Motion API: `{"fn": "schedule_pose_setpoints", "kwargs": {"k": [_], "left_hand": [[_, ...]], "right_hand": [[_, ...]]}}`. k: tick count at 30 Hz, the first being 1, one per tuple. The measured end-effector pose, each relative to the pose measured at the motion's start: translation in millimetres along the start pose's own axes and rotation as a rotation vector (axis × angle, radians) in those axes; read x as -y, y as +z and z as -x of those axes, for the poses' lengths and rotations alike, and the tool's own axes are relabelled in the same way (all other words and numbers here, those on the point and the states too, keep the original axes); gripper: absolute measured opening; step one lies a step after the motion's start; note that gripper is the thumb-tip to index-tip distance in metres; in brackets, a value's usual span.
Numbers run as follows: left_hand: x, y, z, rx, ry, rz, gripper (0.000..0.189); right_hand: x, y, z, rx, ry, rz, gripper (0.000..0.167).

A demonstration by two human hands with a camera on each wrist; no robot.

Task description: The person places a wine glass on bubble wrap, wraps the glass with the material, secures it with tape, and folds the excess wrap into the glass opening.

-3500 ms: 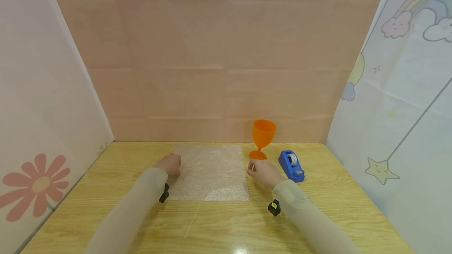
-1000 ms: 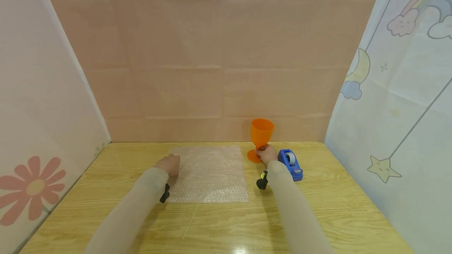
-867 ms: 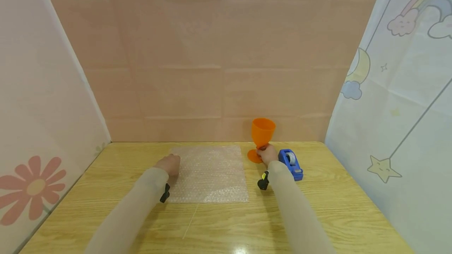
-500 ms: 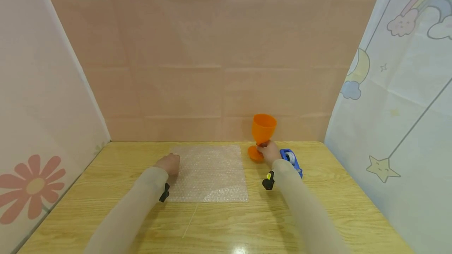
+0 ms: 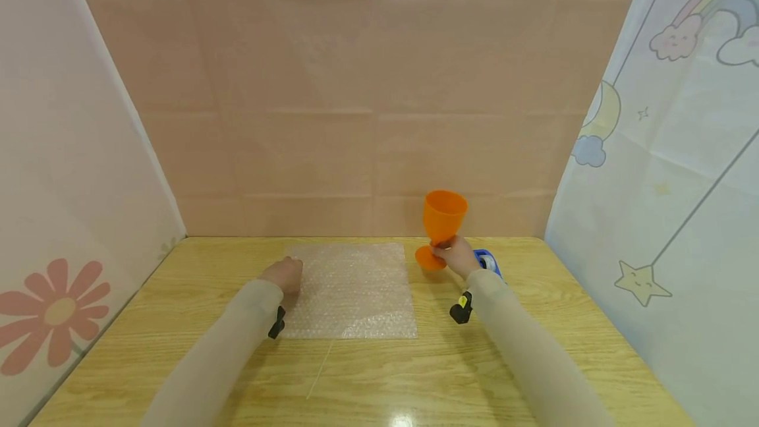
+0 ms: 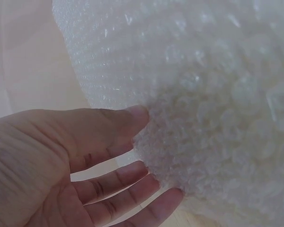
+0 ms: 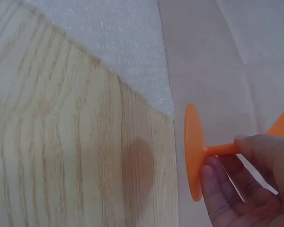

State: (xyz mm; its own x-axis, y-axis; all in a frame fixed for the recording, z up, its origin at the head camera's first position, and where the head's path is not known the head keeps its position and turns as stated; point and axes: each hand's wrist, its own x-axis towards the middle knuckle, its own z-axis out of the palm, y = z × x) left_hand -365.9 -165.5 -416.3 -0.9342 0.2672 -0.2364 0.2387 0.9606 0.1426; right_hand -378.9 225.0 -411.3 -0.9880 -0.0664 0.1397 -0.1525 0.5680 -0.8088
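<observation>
An orange plastic goblet (image 5: 444, 216) is held by its stem in my right hand (image 5: 458, 257), bowl upward and leaning slightly right. The right wrist view shows my thumb and fingers pinching the stem (image 7: 221, 149) near its flat round base (image 7: 194, 152). A shadow falls on the wood apart from that base. My left hand (image 5: 284, 275) stays at the left edge of a clear bubble wrap sheet (image 5: 356, 292) lying flat. In the left wrist view its thumb lies on the bubble wrap (image 6: 203, 85), with the other fingertips at the edge, pinching it.
A blue tape dispenser (image 5: 487, 261) stands just right of my right hand, partly covered by the wrist and sleeve. The wooden table (image 5: 367, 381) ends at a pink backdrop (image 5: 296, 150), with patterned cloth walls on both sides.
My right hand has gone from in front of the goblet to its stem, taken hold, and raised it slightly with a small shift right. The left hand stays in place.
</observation>
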Motion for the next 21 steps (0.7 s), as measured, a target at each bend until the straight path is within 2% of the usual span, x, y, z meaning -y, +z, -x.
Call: {"fn": "schedule_pose_setpoints", "kwargs": {"k": [4,11,21], "left_hand": [[-0.3,0.9,-1.7,0.002,-0.004,-0.007,0.015],[-2.6,3.7,-7.7,-0.009,0.005,-0.019,0.014],[-21.1,11.7,-12.2,-0.031,0.046,-0.019,0.017]], "right_hand": [[-3.5,-2.7,1.8,0.014,-0.013,0.008,0.017],[-8.6,-7.5,3.3,0.019,0.031,0.014,0.022],[-5.5,-10.0,2.4,0.024,0.015,0.002,0.02]]}}
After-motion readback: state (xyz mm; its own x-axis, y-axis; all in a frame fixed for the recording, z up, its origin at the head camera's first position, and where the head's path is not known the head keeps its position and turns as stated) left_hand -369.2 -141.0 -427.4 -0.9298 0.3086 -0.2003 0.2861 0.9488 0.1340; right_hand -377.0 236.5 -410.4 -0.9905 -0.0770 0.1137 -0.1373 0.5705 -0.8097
